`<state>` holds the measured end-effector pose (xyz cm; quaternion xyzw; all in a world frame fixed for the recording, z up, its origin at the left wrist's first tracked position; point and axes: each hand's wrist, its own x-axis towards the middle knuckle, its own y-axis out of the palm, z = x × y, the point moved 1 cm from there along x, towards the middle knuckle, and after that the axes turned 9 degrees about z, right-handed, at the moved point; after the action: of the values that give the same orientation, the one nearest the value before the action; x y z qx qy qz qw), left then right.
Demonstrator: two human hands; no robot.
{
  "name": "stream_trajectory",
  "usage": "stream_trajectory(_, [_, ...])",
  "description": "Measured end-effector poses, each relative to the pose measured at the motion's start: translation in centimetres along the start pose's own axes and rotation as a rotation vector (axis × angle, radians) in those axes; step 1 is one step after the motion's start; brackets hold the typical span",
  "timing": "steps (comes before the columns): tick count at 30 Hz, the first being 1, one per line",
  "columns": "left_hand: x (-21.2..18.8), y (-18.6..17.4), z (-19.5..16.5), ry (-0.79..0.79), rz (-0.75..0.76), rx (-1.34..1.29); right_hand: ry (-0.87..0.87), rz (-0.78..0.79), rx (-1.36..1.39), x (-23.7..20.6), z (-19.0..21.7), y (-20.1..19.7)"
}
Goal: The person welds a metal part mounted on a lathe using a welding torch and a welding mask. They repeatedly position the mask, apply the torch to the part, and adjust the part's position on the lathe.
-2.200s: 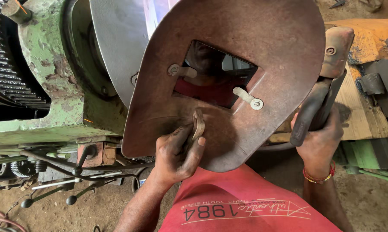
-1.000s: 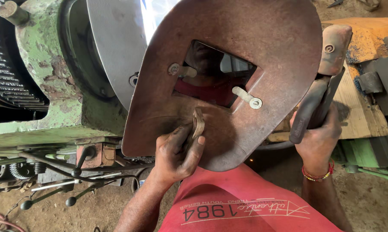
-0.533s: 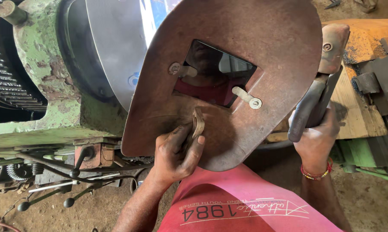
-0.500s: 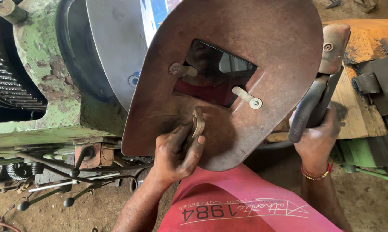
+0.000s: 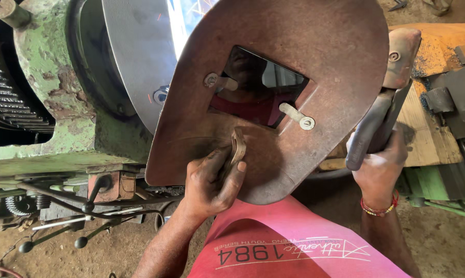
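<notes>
Workshop, dirt floor. Nearest, left hand clamped on the handle of a rusty welding shield; right hand grips what appears an electrode holder. Beyond, green lathe.

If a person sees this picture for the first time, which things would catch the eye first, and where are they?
The rusty brown welding shield fills the middle of the view, with a dark window near its centre; the left hand holds it by a small handle on its back. At the right, the right hand holds a dark electrode holder upright. At the left stands an old green machine with peeling paint, carrying a round grey metal disc.
</notes>
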<state>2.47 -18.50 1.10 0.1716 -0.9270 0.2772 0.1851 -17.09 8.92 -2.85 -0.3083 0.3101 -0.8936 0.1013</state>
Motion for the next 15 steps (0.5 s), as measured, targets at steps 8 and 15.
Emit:
stream_trajectory(8, [0.20,0.02,-0.13,-0.024,0.003,-0.013,0.012,-0.007,-0.005,-0.03,-0.33,-0.12])
stream_trajectory(15, [0.20,0.09,-0.03,-0.021,0.005,-0.016,0.017,-0.012,-0.005,-0.27,-0.91,-0.09])
